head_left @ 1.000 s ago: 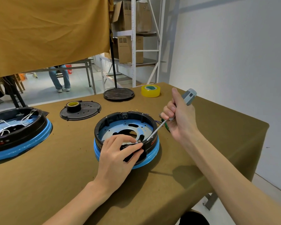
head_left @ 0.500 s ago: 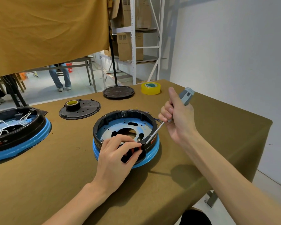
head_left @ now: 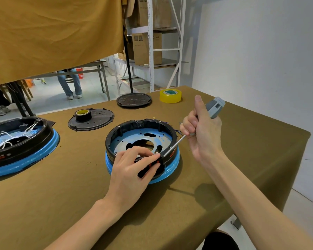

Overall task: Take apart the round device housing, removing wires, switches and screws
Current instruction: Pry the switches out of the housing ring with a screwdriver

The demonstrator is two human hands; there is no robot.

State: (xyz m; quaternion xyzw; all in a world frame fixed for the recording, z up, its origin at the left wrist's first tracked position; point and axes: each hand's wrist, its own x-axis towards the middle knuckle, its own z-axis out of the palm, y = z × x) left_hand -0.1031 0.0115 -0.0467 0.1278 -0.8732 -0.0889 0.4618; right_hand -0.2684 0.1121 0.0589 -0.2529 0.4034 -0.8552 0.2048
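right hand (head_left: pixel 204 134) gripping screwdriver (head_left: pixel 175 145), housing (head_left: pixel 143 141)

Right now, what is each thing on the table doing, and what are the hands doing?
Round housing: open on top, lying flat.
Screwdriver: tilted, tip at the housing's near rim.
Right hand: grips the screwdriver.
Left hand: holds a black part at the rim.
Second housing: open, white wires inside.
Black lid: off, lying flat.
Yellow tape roll: lying flat, untouched.
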